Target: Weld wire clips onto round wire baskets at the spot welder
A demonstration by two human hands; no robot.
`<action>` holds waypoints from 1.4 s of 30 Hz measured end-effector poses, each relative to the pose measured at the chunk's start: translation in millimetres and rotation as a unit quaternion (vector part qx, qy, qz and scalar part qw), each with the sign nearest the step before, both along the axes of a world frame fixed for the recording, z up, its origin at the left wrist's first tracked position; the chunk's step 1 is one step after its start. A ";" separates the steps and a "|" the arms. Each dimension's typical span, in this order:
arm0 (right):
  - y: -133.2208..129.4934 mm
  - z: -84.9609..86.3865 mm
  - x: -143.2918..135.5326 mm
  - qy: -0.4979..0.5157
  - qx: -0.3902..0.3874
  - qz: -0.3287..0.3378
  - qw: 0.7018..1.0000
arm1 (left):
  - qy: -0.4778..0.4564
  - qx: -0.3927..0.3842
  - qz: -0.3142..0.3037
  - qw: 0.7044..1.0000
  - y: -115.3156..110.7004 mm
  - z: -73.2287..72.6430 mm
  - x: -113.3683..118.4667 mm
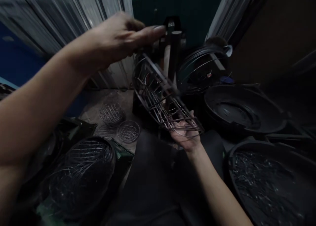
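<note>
A wire basket (151, 102) of thin metal rods hangs tilted before me, its upper end to the left and its lower end to the right. My left hand (123, 38) is at the upper end, fingers closed over the rim and thumb pointing right; its fingertips are partly hidden. Under the lower end, my right hand (185, 137) grips the rods from below with the fingers curled up. Just behind the basket stand upright metal bars (175, 43) of a dark green machine (148, 16), close to my left thumb.
Round wire grids (128, 131) lie on the floor to the left. A black tub (113, 156) at lower left holds wire pieces. To the right are a wide black basin (271, 114) and another tub (230, 166) of small wire parts. Coiled wire (197, 56) sits behind.
</note>
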State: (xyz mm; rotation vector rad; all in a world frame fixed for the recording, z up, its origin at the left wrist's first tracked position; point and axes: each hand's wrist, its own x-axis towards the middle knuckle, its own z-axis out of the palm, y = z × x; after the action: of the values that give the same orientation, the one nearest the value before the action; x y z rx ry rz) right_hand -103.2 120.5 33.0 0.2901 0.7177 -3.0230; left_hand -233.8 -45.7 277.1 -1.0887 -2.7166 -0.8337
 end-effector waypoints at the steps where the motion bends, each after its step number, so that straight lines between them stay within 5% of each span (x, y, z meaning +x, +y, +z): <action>1: 0.4 0.7 -0.3 0.003 0.018 0.004 1.000 | 0.019 -0.028 -0.004 0.999 -10.7 -2.7 2.0; 4: 0.7 0.6 -0.8 0.002 0.074 -0.004 0.997 | -0.004 -0.010 -0.043 0.999 -55.0 -22.1 3.5; 8: 0.8 -0.6 -0.1 0.027 0.136 -0.027 0.990 | -0.050 0.080 -0.062 0.994 -108.9 -67.5 6.0; 12: 1.8 0.7 -0.7 0.050 0.218 -0.041 0.974 | -0.154 0.184 -0.028 0.970 -129.7 -109.1 17.3; 15: 0.7 3.2 -0.9 0.038 0.270 -0.046 0.961 | -0.208 0.228 -0.014 0.951 -135.0 -126.7 23.3; 28: -6.1 -12.3 -1.5 0.005 0.321 -0.063 0.945 | -0.192 0.222 -0.016 0.956 -137.2 -154.8 14.9; 42: -4.1 5.5 -0.9 -0.028 0.341 -0.078 0.937 | -0.221 0.297 -0.022 0.929 -126.3 -151.9 15.8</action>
State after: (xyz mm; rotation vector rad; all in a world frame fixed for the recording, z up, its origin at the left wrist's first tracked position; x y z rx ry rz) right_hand -104.1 116.5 38.4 0.4542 1.7952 -2.7608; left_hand -218.0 -172.0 125.2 -0.8982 -2.4364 -1.9459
